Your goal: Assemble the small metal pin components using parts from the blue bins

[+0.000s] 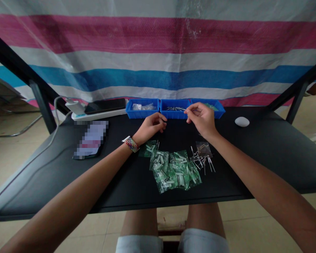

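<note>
Pins [171,108] sit in the middle blue bin [171,115], upper centre of the frame, where the right hand [202,117] seemingly pinches one, left hand [150,127] loosely curled, nothing visible inside, so a slack fingertip grip could drop it onto the worktop [126,186].

We see: black tabletop [274,140] | striped plastic tarpaulin [137,79] behind it | beige tiled floor [110,228] beneath it | dark struts [43,107] at its ends
</note>
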`<state>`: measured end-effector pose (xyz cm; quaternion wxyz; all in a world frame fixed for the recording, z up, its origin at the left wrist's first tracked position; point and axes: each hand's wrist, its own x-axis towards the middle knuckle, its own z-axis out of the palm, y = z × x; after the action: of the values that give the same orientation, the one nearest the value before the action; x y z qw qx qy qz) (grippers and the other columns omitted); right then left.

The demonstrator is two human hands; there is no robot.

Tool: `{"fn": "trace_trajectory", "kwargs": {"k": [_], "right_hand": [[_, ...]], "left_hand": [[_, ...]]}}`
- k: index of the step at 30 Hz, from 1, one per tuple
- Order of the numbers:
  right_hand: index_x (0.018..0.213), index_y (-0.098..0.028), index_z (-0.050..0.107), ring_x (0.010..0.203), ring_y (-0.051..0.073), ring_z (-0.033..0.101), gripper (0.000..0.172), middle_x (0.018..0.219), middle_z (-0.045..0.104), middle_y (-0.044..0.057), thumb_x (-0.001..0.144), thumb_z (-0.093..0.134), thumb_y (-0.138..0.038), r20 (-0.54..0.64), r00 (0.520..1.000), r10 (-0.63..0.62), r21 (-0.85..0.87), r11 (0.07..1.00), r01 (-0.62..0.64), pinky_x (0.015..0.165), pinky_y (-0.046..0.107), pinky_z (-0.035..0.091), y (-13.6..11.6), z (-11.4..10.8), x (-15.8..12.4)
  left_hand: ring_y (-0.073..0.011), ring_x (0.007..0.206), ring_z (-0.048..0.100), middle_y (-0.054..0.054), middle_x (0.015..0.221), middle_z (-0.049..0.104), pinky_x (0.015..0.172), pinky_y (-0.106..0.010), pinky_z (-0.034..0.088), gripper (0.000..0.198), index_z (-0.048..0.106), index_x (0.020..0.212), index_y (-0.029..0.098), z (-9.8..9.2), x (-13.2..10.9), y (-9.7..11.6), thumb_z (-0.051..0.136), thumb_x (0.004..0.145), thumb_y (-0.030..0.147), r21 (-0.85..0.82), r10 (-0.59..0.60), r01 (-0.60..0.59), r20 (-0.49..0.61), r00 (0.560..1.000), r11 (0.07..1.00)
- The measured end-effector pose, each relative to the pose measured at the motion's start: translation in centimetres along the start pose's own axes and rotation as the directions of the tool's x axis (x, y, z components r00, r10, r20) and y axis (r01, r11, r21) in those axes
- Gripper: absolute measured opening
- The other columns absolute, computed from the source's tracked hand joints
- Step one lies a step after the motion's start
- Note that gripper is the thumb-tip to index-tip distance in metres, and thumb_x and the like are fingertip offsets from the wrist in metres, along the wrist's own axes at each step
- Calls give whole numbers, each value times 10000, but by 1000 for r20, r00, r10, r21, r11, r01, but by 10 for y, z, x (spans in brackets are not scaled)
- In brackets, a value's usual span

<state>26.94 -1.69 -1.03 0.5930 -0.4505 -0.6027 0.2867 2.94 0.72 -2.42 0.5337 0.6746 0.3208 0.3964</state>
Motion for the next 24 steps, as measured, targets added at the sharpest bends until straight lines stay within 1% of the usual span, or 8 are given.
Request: {"fn": "trace_trajectory", "kwargs": {"k": [3,5,10,15,17,20,22,24], "right_hand": [[923,-248,630,638,174,665,279,856,710,47,904,733,-507,-202,973,-116,-145,986,88,584,321,545,-1,-12,14],[986,-248,650,670,191,677,258,872,700,51,938,698,-497,-236,958,-161,-222,969,108,602,325,534,2,-17,22],[952,-213,741,633,171,601,127,1112,732,98,929,681,-322,-7,981,-195,-384,906,178,665,363,516,10,-11,19],[975,-211,763,628,155,556,179,1087,736,76,951,588,-185,255,936,-244,-368,870,327,661,353,489,0,8,-10],[974,-223,765,731,182,619,188,1032,734,60,946,590,-159,400,883,-246,-322,864,386,732,357,517,-8,17,-21],[996,-241,776,970,232,657,218,1016,737,53,937,605,-119,609,746,-269,-222,846,486,919,399,536,-18,29,-36],[1023,-240,788,1042,244,637,249,1035,735,63,945,600,-97,693,670,-267,-188,830,526,961,414,532,-22,34,-43],[1027,-228,797,1034,245,623,258,1046,731,77,958,592,-88,733,632,-251,-192,815,547,937,408,537,-24,37,-47]], "left_hand": [[-98,585,618,15,708,644,576,-208,499,155,635,979,149,0,0,2,705,845,183,-11,-23,23,-3,1000,1000],[-98,579,618,12,706,645,572,-207,496,139,640,969,145,0,0,2,695,845,173,-16,-31,31,-5,999,999],[-99,583,616,7,702,648,578,-206,498,131,649,966,141,0,1,1,692,845,169,-24,-40,40,-5,999,999],[-103,581,619,2,708,656,583,-214,501,124,653,963,143,-1,1,0,682,849,179,-22,-30,30,-6,1000,999],[-103,582,620,4,711,655,582,-215,497,119,652,964,143,-1,1,0,668,849,170,-23,-22,22,-6,1000,1000],[-99,589,615,6,711,653,592,-213,497,103,648,961,148,0,0,-1,637,858,144,-30,-9,8,-14,1000,1000],[-96,595,609,4,708,651,600,-210,496,87,649,957,148,0,0,-1,623,874,137,-25,-2,1,-19,1000,1000],[-96,602,607,0,709,651,609,-210,496,76,651,958,145,-1,0,-2,615,891,139,-15,4,-4,-23,1000,1000]]}}
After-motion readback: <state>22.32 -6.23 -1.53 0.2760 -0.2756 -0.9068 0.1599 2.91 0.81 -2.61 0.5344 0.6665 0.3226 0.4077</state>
